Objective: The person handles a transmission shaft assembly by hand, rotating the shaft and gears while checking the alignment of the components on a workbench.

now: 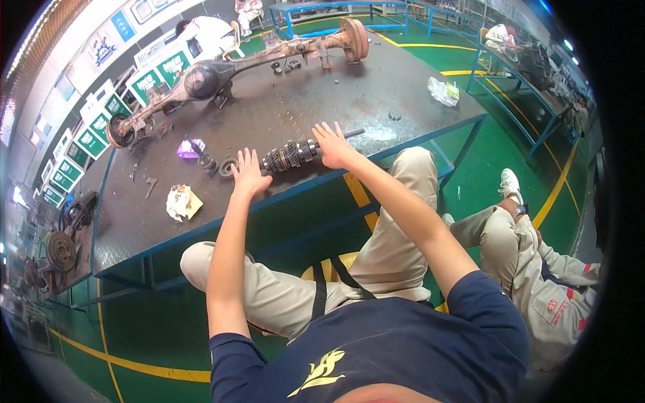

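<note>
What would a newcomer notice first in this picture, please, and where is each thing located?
The eye would probably fall first on the long, rusty axle, lying slantwise across the far part of the dark table. Next comes the geared shaft near the table's front edge, between the left hand and right hand. A small purple box also stands out, left of the left hand.

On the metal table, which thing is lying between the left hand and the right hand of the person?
In the head view, a dark geared shaft lies on the table between the left hand and the right hand.
</note>
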`<state>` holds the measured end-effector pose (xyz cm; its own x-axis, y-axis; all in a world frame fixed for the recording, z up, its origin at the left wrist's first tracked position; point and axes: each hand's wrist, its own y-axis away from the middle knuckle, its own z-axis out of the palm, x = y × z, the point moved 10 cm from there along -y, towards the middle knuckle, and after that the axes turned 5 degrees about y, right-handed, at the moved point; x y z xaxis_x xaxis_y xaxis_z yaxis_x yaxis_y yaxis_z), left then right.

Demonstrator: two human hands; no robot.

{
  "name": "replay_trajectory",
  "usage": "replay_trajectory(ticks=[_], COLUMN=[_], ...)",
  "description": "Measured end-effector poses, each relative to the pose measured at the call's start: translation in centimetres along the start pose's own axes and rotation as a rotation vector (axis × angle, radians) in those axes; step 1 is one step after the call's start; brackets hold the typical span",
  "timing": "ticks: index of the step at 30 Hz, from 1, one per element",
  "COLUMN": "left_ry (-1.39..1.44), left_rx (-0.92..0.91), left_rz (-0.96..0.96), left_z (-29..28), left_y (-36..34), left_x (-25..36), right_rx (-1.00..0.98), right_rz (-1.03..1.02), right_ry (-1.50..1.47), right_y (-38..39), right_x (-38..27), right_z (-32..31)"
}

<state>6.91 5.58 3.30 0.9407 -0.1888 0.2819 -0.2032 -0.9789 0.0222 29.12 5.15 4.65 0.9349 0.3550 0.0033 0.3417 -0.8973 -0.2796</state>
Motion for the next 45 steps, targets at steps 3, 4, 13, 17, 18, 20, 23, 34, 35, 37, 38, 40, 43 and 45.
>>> replay_trajectory(ticks=[3,4,13,17,18,20,23,34,35,37,38,40,43,45], left_ry=[-0.070,-0.056,0.040,-0.008,-0.015,-0.060,0.060,0.319,0.271,0.247,0.265,0.296,0.320,0.292], left_rx=[-0.037,-0.018,0.227,0.200,0.191,0.144,0.307,0.079,0.123,0.075,0.089,0.132,0.290,0.291], left_rz=[-0.005,-0.024,0.045,0.077,0.081,0.062,0.138,-0.050,-0.031,-0.018,-0.019,0.040,0.128,0.069], left_z=[1.3,1.5,1.6,2.1,2.4,3.6,1.6,2.5,2.0,0.9,0.6,0.1,0.1,-0.1], left_y=[-1.0,-1.3,1.9,4.5,4.9,5.3,6.1,-8.0,-7.8,-7.4,-6.6,-7.2,-4.9,-4.4], left_x=[-0.3,-0.7,1.0,1.7,1.8,0.8,1.1,-3.2,-3.9,-1.3,-2.6,-2.1,-1.1,-1.0], right_rx=[-0.083,-0.049,-0.200,-0.242,-0.234,-0.336,0.200,-0.165,-0.013,0.237,0.062,0.224,0.246,0.259], right_rz=[-0.025,-0.036,0.046,-0.015,-0.004,-0.010,0.133,0.033,0.007,-0.050,-0.154,-0.066,-0.086,-0.117], right_ry=[0.050,0.060,0.046,0.106,0.087,0.138,-0.114,-0.181,-0.199,-0.138,-0.002,-0.147,-0.067,-0.023], right_y=[-0.8,-1.0,0.6,2.3,2.7,3.0,2.3,-10.5,-9.9,-7.8,-8.1,-7.2,-4.3,-2.9], right_x=[-1.0,-1.2,-0.5,-1.5,-1.6,-2.5,-1.3,3.1,1.8,2.8,-0.2,1.9,0.9,0.1], right_z=[0.5,0.5,1.3,1.1,1.0,1.2,-4.1,4.2,3.2,1.7,1.9,1.1,1.9,1.7])
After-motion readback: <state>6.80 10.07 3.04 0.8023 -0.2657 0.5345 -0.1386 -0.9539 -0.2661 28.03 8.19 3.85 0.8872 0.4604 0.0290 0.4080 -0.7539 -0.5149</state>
